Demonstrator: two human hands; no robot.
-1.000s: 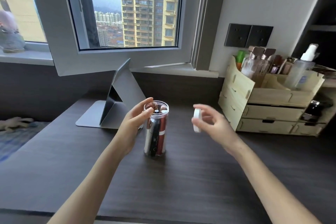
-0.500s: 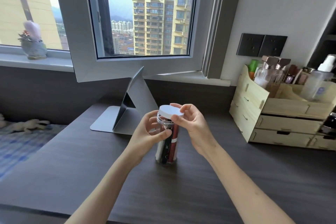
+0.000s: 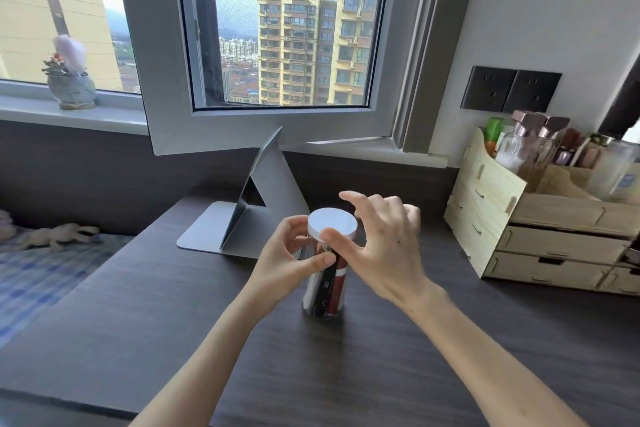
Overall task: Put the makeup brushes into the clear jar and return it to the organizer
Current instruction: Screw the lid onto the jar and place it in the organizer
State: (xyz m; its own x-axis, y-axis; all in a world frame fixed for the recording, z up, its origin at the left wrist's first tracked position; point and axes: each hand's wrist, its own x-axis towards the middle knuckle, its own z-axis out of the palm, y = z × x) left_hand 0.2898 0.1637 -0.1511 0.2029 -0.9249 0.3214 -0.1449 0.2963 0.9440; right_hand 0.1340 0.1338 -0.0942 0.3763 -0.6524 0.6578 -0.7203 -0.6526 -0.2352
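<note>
The clear jar (image 3: 323, 291) stands upright on the dark desk (image 3: 173, 322), filled with makeup brushes (image 3: 337, 282) whose black, white and red handles show through the wall. A white round lid (image 3: 331, 222) sits on top of the jar. My left hand (image 3: 291, 253) wraps around the jar's upper part from the left. My right hand (image 3: 377, 246) is at the lid from the right, thumb on its front rim and fingers spread over its far side. The wooden organizer (image 3: 491, 194) stands at the right against the wall.
Bottles and cosmetics fill the organizer's top compartments (image 3: 526, 146). A grey folding stand (image 3: 256, 204) sits behind the jar under an open window sash (image 3: 263, 128). A small plant pot (image 3: 71, 87) is on the sill. A bed with a soft toy (image 3: 59, 236) lies left.
My right hand brought the white lid from the right and set it on the jar, then its fingers spread out over it. My left hand stayed on the jar.
</note>
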